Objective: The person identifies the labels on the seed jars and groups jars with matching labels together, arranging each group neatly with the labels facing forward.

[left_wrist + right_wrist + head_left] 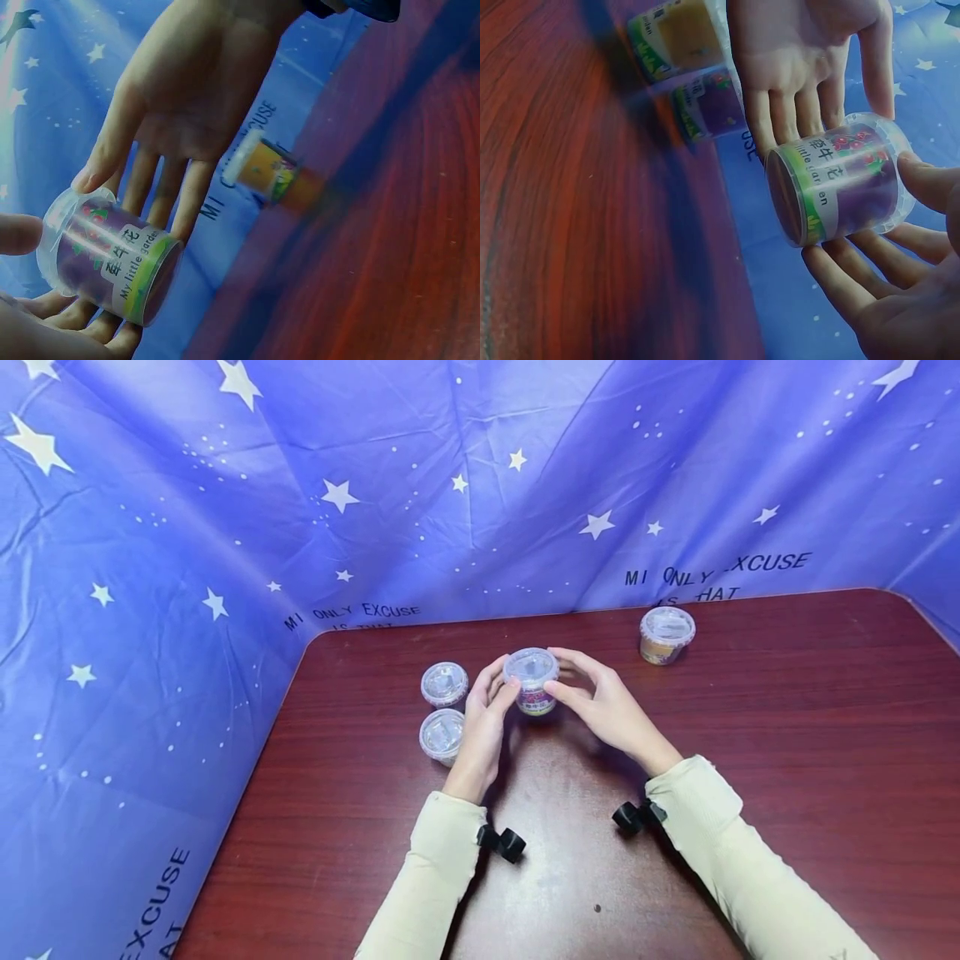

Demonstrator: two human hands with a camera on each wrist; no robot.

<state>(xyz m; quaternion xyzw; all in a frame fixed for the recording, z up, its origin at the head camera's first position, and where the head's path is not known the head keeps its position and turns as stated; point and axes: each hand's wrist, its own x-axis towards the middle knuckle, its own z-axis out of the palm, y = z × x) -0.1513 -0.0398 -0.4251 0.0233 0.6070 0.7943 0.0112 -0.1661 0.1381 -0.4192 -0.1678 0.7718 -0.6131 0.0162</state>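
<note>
While both my hands share load, small tub (532, 681) sits lifted off table (750, 777), mid-front. Left hand (483, 718) cups its near side, thumb on lid rim; right hand (600, 702) mirrors, fingers loosely curved round wall, so label stays readable. Just left: two more tubs (443, 710), side by side. Farther right, well apart: fourth tub (666, 634). Behind: starry blue cloth (225, 527).
</note>
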